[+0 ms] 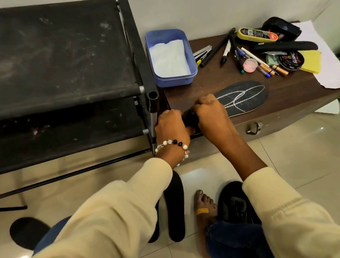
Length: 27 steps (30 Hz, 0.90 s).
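Black insole [244, 97] marked with crossing white chalk curves.

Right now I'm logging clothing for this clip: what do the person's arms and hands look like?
Both arms wear cream ribbed long sleeves: left sleeve, right sleeve. The left hand has a bracelet of white, clear and black beads at the wrist. The right hand wears nothing. Neither hand is gloved.

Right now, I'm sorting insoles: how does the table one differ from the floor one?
The table insole bears white chalk lines; the floor insole is plain black. The left hand and right hand grip the table insole's near end; the floor insole lies unheld. Both are dark.
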Each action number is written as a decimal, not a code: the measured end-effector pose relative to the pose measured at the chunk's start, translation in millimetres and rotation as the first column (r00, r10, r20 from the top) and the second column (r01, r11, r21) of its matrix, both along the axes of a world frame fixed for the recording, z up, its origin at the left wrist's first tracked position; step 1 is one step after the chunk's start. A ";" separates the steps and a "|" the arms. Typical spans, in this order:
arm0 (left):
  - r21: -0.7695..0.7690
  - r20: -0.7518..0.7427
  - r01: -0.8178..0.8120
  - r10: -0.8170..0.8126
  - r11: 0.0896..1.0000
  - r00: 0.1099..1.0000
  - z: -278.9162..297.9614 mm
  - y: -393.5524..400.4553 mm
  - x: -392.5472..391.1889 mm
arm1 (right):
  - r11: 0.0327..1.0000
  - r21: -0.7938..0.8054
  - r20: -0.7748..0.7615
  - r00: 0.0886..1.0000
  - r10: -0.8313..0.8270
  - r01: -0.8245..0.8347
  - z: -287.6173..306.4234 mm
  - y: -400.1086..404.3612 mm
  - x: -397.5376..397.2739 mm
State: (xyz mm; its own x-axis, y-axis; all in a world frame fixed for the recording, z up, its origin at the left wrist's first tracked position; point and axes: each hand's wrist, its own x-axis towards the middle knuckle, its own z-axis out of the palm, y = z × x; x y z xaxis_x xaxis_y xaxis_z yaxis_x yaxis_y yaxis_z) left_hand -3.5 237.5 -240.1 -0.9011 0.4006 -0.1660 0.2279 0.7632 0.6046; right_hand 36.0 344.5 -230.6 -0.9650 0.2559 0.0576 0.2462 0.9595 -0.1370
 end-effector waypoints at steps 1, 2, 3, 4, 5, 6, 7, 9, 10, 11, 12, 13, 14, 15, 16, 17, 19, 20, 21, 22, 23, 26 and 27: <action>-0.004 -0.006 -0.002 0.002 1.000 1.000 -0.7 0.3 0.2 | 0.999 0.012 0.021 0.998 0.051 -0.051 -0.2 -3.7 -0.4; -0.007 -0.011 -0.006 0.005 1.000 1.000 -0.5 0.5 0.0 | 0.995 0.023 0.031 0.995 0.098 -0.099 0.8 -4.9 -0.9; -0.008 -0.014 -0.009 0.009 1.000 1.000 -0.1 0.6 0.1 | 0.994 0.017 0.026 0.993 0.112 -0.113 2.4 -4.2 -1.3; -0.008 -0.011 -0.009 0.009 1.000 1.000 0.3 0.8 -0.5 | 0.995 0.010 0.008 0.995 0.098 -0.098 3.6 -1.2 -3.0; -0.013 -0.001 -0.003 0.003 1.000 1.000 0.8 0.9 -0.9 | 0.998 0.015 0.005 0.998 0.060 -0.061 3.4 3.2 -3.5; -0.021 0.013 0.006 -0.006 1.000 1.000 1.3 0.8 -1.3 | 0.999 0.030 -0.001 1.000 0.019 -0.019 1.1 8.1 -3.7; -0.028 0.022 0.013 -0.012 1.000 1.000 1.6 0.7 -1.2 | 0.999 0.026 -0.006 1.000 -0.021 0.021 -2.2 10.3 -3.2; -0.024 0.017 0.007 -0.007 1.000 1.000 1.1 0.7 -1.2 | 0.999 -0.017 -0.032 0.998 -0.048 0.048 -8.5 7.1 -1.9; -0.023 0.001 -0.003 0.003 1.000 1.000 0.8 0.9 -1.3 | 0.998 -0.056 -0.026 0.999 -0.037 0.035 -9.6 2.7 -1.4; -0.027 -0.018 -0.014 0.014 1.000 1.000 0.6 1.0 -1.0 | 0.997 -0.079 -0.011 1.000 0.000 -0.001 -9.0 -2.1 -0.7; -0.032 -0.032 -0.022 0.021 0.999 0.999 0.7 1.0 -0.9 | 0.995 -0.078 -0.003 0.998 0.057 -0.057 -7.5 -5.5 0.1; -0.035 -0.035 -0.026 0.024 0.999 0.999 0.6 1.1 -0.7 | 0.993 -0.072 -0.004 0.995 0.098 -0.098 -4.4 -7.3 1.2; -0.033 -0.026 -0.022 0.021 0.999 0.999 0.6 1.4 -0.8 | 0.993 -0.045 -0.020 0.993 0.112 -0.113 -1.7 -4.7 1.1; -0.027 -0.011 -0.016 0.015 1.000 1.000 0.7 1.4 -0.6 | 0.996 -0.013 -0.007 0.996 0.092 -0.092 1.9 0.0 0.3; -0.021 0.005 -0.008 0.008 1.000 1.000 1.0 1.3 -0.7 | 0.998 0.014 -0.002 0.998 0.058 -0.058 2.1 6.2 -0.9; -0.018 0.016 -0.001 0.002 1.000 1.000 1.0 1.3 -0.7 | 0.999 0.037 0.001 1.000 0.015 -0.015 1.0 11.1 -1.9; -0.017 0.026 0.008 -0.008 1.000 1.000 0.1 1.1 -0.6 | 0.999 0.017 -0.008 0.999 -0.043 0.043 -1.8 13.7 -2.4; -0.015 0.024 0.007 -0.007 1.000 1.000 -0.6 1.2 -1.0 | 1.000 -0.002 -0.025 0.999 -0.030 0.030 -2.0 10.7 -2.1; -0.014 0.016 0.004 -0.003 1.000 1.000 -1.7 1.4 -1.2 | 1.000 -0.019 -0.028 1.000 0.014 -0.014 -1.4 6.5 -1.2; -0.016 0.003 -0.002 0.002 1.000 1.000 -2.5 1.3 -1.4 | 0.996 -0.031 -0.009 0.996 0.089 -0.090 -2.1 3.1 0.7; -0.019 -0.011 -0.007 0.007 1.000 1.000 -2.5 1.4 -1.4 | 0.985 -0.032 0.013 0.986 0.167 -0.167 -1.2 1.0 3.3; 0.007 -0.002 -0.010 0.010 1.000 1.000 -2.4 1.2 -1.1 | 0.979 0.008 -0.006 0.979 0.202 -0.202 0.1 10.1 9.0; 0.013 0.011 -0.006 0.005 1.000 1.000 -2.1 1.0 -0.7 | 0.990 0.017 0.001 0.990 0.139 -0.139 -1.1 16.2 10.6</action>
State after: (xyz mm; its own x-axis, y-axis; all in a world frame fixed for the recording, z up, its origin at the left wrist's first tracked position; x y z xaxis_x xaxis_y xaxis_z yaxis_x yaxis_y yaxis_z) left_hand -4.2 238.5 -242.3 -0.9013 0.3979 -0.1711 0.2168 0.7565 0.6171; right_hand 46.6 360.7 -231.7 -0.9911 0.1187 0.0605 0.1108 0.9865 -0.1204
